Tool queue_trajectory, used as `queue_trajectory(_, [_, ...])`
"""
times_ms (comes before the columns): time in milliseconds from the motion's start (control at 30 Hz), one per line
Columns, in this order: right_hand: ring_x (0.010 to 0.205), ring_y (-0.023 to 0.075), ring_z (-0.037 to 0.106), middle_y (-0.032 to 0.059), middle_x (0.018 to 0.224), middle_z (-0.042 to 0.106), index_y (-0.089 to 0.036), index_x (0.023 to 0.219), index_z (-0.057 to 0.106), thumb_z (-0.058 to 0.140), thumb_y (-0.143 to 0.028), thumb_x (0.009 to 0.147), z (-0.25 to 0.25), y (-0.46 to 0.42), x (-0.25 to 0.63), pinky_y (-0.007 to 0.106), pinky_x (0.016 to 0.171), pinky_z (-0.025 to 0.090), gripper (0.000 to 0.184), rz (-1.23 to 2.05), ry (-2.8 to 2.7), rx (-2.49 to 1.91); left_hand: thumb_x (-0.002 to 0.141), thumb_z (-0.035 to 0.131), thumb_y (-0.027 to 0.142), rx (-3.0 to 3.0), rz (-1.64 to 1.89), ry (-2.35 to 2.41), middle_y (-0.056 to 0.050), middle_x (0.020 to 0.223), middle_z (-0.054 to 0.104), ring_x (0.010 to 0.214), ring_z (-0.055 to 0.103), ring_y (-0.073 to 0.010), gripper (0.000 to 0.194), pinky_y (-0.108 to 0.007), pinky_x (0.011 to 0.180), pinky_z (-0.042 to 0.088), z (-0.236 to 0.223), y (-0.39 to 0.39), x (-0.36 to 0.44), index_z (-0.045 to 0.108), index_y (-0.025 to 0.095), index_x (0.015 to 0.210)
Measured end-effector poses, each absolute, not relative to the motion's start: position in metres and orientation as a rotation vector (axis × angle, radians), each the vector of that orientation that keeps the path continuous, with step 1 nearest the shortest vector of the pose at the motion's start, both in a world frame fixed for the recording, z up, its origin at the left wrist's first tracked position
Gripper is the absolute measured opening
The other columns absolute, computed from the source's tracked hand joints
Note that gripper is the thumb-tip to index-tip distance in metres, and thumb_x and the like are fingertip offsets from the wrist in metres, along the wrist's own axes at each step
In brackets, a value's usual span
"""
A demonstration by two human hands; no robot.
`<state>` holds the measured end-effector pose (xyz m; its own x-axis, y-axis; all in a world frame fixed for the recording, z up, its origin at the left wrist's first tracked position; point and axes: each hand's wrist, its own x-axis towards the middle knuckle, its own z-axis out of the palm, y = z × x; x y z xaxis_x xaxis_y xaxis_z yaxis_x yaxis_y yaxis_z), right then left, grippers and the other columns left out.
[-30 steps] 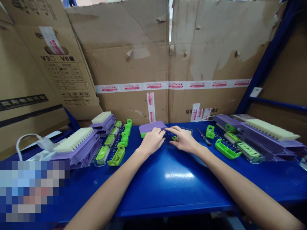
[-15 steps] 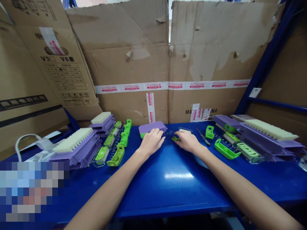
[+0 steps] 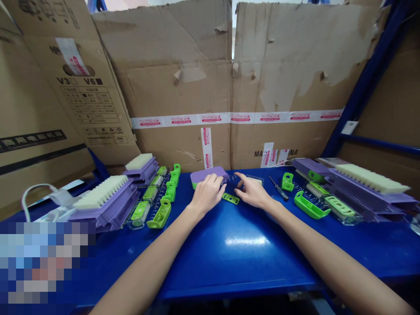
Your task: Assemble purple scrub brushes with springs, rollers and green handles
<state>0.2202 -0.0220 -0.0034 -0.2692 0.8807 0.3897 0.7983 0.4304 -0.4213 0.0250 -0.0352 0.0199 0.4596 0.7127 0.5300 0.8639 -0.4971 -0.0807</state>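
Observation:
My left hand [image 3: 207, 191] has its fingers curled at the near right corner of a purple-topped piece [image 3: 208, 173] with a green lower edge. Something small and dark shows at its fingertips, too small to make out. Several thin metal springs [image 3: 232, 177] lie between my two hands. A flat green slotted plate [image 3: 230, 199] rests on the blue table between them. My right hand [image 3: 252, 192] is open just right of that plate, thumb and index finger apart, nothing between them. Behind it, partly hidden, lies a clear case [image 3: 255, 178] with a pale insert.
A screwdriver [image 3: 278, 189] lies right of my right hand. Green end pieces [image 3: 159, 213], clear boxes with green tops [image 3: 140, 213] and springs line the left. A green curved piece [image 3: 311, 205] and purple parts with cream bristle-like blocks [image 3: 370, 177] sit right. Cardboard [image 3: 177, 87] walls the back.
My right hand has let go of the green slotted plate, which now lies on the table nearer my left hand. The right fingers have spread. My left hand has barely moved.

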Motion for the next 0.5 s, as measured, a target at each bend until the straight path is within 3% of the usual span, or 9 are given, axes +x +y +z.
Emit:
queue_trajectory(67, [0.093,0.0203,0.06,0.0082,0.112,0.062,-0.02,0.141,0.032,0.059,-0.029,0.078,-0.001,-0.025,0.219,0.032,0.08,0.047,0.069,0.068,-2.125,-1.344,0.095,0.036,0.034,-2.391,-0.631,-1.3,-0.007,0.099,0.059,0.095,0.055,-0.0192,0.028,-0.027,0.071,0.047,0.02,-0.035,0.024,0.057,0.019,0.106])
queue_trajectory(167, [0.105,0.0244,0.054,0.0113,0.118,0.058,-0.021,0.133,0.044,0.057,-0.026,0.081,0.002,-0.029,0.213,0.039,0.089,0.044,0.055,-0.143,-2.224,-1.236,0.095,0.037,0.032,-2.461,-0.585,-1.126,-0.007,0.099,0.058,0.095,0.053,-0.0196,0.026,-0.029,0.074,0.047,0.018,-0.034,0.025,0.056,0.021,0.108])
queue_trajectory(300, [0.093,0.0227,0.06,0.0109,0.1,0.066,-0.016,0.111,0.06,0.048,-0.02,0.085,0.003,-0.031,0.206,0.034,0.082,0.045,0.029,-0.111,-2.27,-1.316,0.094,0.037,0.027,-2.413,-0.618,-0.964,-0.01,0.109,0.057,0.104,0.05,-0.0231,0.028,-0.037,0.088,0.042,0.016,-0.034,0.028,0.055,0.019,0.113])
queue_trajectory(400, [0.079,0.0195,0.063,0.008,0.086,0.069,-0.017,0.097,0.063,0.046,-0.023,0.086,0.002,-0.028,0.208,0.029,0.072,0.044,0.021,0.026,-2.153,-1.372,0.094,0.037,0.027,-2.329,-0.762,-0.938,-0.013,0.12,0.052,0.113,0.045,-0.026,0.032,-0.042,0.097,0.035,0.015,-0.037,0.031,0.052,0.019,0.121])
queue_trajectory(500, [0.066,0.0165,0.06,0.0031,0.071,0.066,-0.018,0.094,0.061,0.049,-0.03,0.085,0.002,-0.024,0.215,0.027,0.065,0.044,0.019,0.186,-1.86,-1.356,0.094,0.036,0.025,-2.398,-0.745,-0.911,-0.013,0.115,0.055,0.109,0.048,-0.0248,0.03,-0.039,0.092,0.036,0.012,-0.038,0.034,0.054,0.018,0.117])
